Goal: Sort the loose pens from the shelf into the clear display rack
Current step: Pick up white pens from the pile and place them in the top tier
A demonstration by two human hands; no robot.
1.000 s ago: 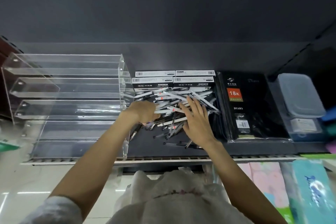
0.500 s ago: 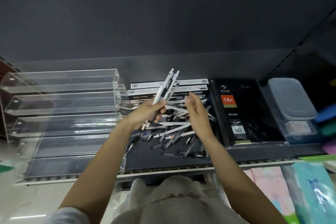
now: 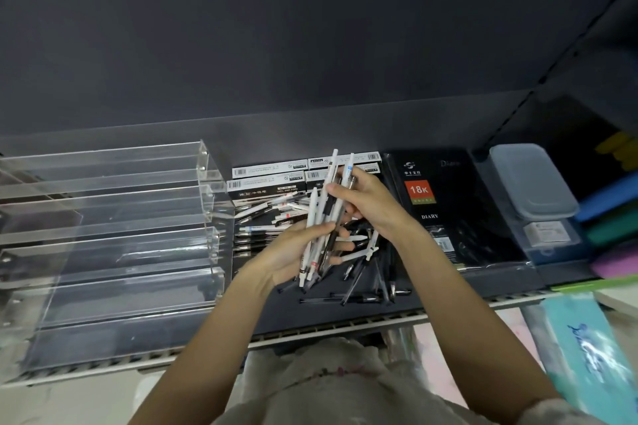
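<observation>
A bundle of white and black pens [image 3: 322, 214] stands nearly upright above the shelf, held from both sides. My left hand [image 3: 293, 254] grips its lower half, palm up. My right hand [image 3: 366, 203] closes its fingers around the upper part. Under the hands lies a pile of loose pens [image 3: 366, 283] scattered on the dark shelf [image 3: 276, 314]. The clear display rack [image 3: 110, 231], with several stepped tiers, stands to the left and looks empty.
White and black pen boxes [image 3: 269, 179] lie behind the pile. A black diary [image 3: 445, 210] sits to the right, then a lidded plastic box [image 3: 531, 183] and coloured items at the far right. The shelf's front edge [image 3: 345, 328] runs below.
My left hand lifted a bundle of pens off the pile. My right hand rose from the pile and closed on the bundle's upper part. The camera tilted upward.
</observation>
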